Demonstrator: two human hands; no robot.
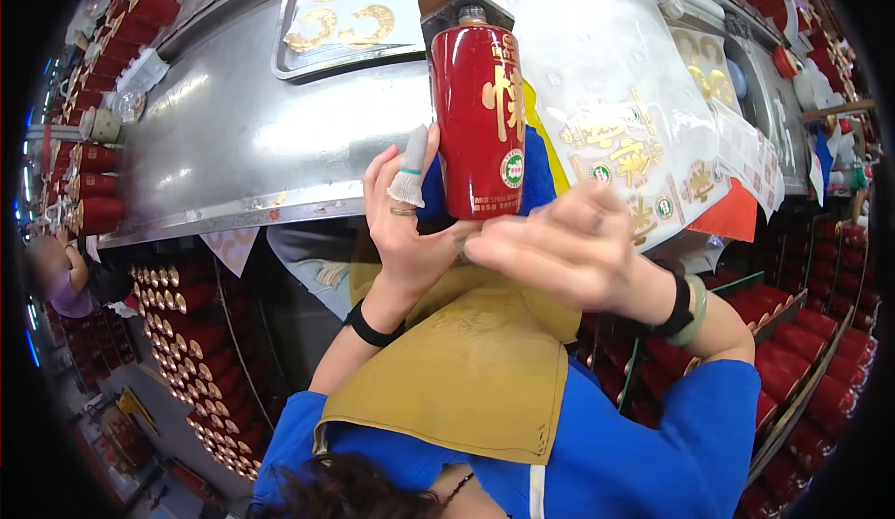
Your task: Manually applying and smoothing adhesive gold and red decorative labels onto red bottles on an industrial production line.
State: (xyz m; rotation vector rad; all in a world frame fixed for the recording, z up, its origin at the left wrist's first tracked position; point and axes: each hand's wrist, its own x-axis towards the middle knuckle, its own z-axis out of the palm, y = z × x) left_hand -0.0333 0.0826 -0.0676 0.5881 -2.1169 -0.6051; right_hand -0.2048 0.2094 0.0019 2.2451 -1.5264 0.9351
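Note:
A glossy red bottle (pixel 471 137) with gold lettering and a green-white round emblem lies with its neck toward the far side, in a dark metal holder (pixel 457 8). My left hand (pixel 399 211) is beside its lower left, fingers stretched upward and thumb reaching across near the base. A grey cloth finger cot (pixel 410 167) covers one finger. My right hand (pixel 569 249) is just right of the base, fingers pointing left and smeared by motion. Whether it holds anything cannot be made out. Yellow and blue cloth (pixel 545 160) shows behind the bottle.
A metal tray (pixel 291 48) with gold curved decals stands on the steel table (pixel 252 137). Clear sheets with gold lettering decals (pixel 620 146) cover the right side. Red bottles (pixel 177 333) fill racks at both sides. A person (pixel 70 272) is at the far left.

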